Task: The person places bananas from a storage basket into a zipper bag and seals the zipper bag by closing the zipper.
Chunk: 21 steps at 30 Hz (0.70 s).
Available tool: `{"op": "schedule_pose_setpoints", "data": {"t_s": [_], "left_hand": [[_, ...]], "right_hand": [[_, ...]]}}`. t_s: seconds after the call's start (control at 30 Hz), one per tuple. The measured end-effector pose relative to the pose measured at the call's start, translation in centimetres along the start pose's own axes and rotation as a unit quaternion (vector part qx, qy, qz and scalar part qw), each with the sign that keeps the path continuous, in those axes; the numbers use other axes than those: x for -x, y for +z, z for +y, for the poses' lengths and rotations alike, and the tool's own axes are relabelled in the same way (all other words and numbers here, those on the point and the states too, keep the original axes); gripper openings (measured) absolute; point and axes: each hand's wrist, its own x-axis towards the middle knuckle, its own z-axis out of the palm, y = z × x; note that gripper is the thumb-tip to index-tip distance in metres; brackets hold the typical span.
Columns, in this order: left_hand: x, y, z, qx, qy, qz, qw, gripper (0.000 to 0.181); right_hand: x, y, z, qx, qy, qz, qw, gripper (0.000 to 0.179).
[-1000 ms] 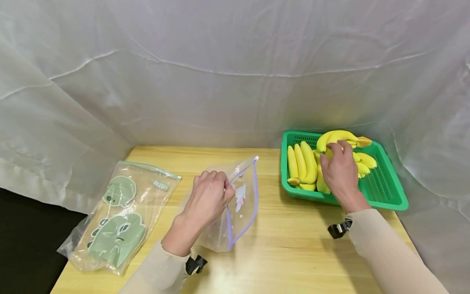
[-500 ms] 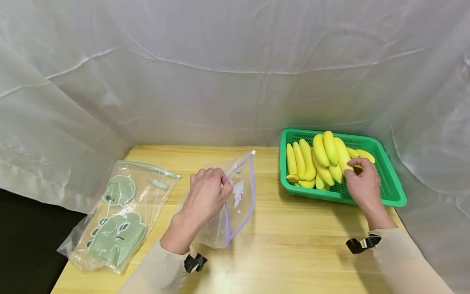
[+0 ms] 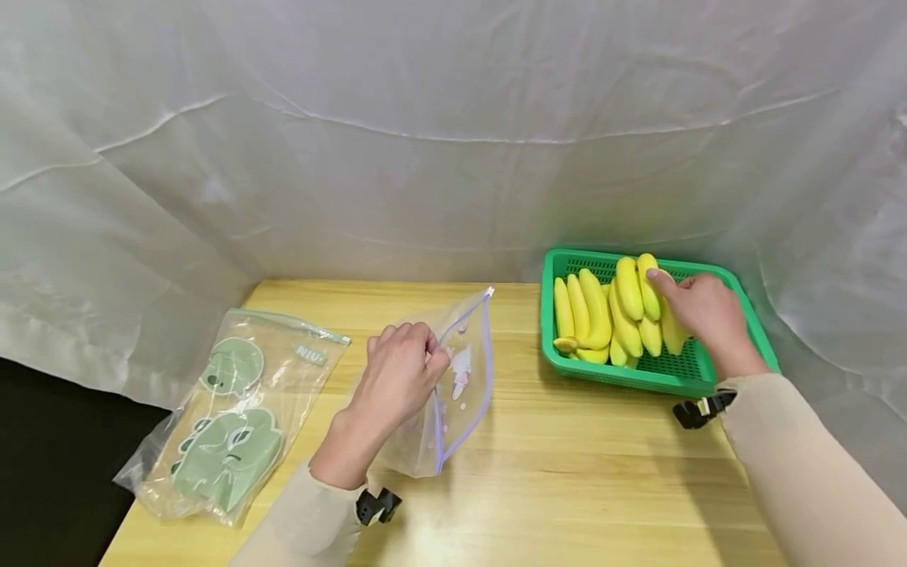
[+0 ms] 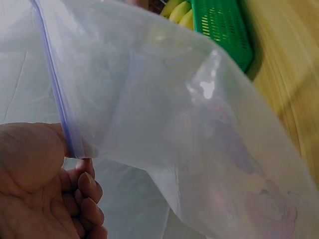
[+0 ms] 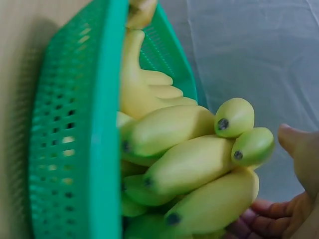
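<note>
My left hand [image 3: 397, 374] pinches the rim of a clear zip bag [image 3: 468, 394] with a purple zip edge, its mouth spread toward the right. In the left wrist view thumb and fingers meet on the purple strip [image 4: 60, 109]. My right hand [image 3: 708, 315] is at the right side of a bunch of yellow bananas [image 3: 629, 291], on top of others in a green basket [image 3: 638, 376]. In the right wrist view, the thumb [image 5: 294, 139] stands apart from the bananas, while the fingers [image 5: 271, 209] reach behind the lowest one, partly hidden.
Another bunch of bananas [image 3: 584, 315] lies at the basket's left end. A second clear bag [image 3: 234, 425] with green cartoon prints lies flat at the table's left. A grey curtain [image 3: 453, 189] rises behind the wooden table [image 3: 553, 480].
The upper banana bunch has turned, its tips now pointing toward me. My right hand moved from over it to its right side. The left hand keeps holding the bag, almost still.
</note>
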Motion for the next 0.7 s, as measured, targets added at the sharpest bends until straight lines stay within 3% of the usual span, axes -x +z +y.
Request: {"op": "schedule_pose_setpoints", "data": {"t_s": [0.2, 0.33, 0.47, 0.7], "left_hand": [[0.0, 0.1, 0.1, 0.0, -0.004, -0.004, 1.0, 0.016], [0.1, 0.0, 0.0, 0.004, -0.012, -0.01, 0.9999, 0.016], [0.0, -0.1, -0.1, 0.004, -0.019, -0.007, 0.9998, 0.017], [-0.2, -0.4, -0.3, -0.006, -0.021, 0.004, 0.9998, 0.016]], "right_hand": [[-0.7, -0.7, -1.0, 0.035, 0.011, -0.054, 0.9979, 0.081], [-0.3, -0.8, -1.8, 0.051, -0.043, -0.065, 0.9956, 0.081], [0.6, -0.9, -2.7, 0.106, -0.105, -0.093, 0.9845, 0.086], [2.2, -0.9, -3.9, 0.187, -0.128, -0.102, 0.9687, 0.086]]}}
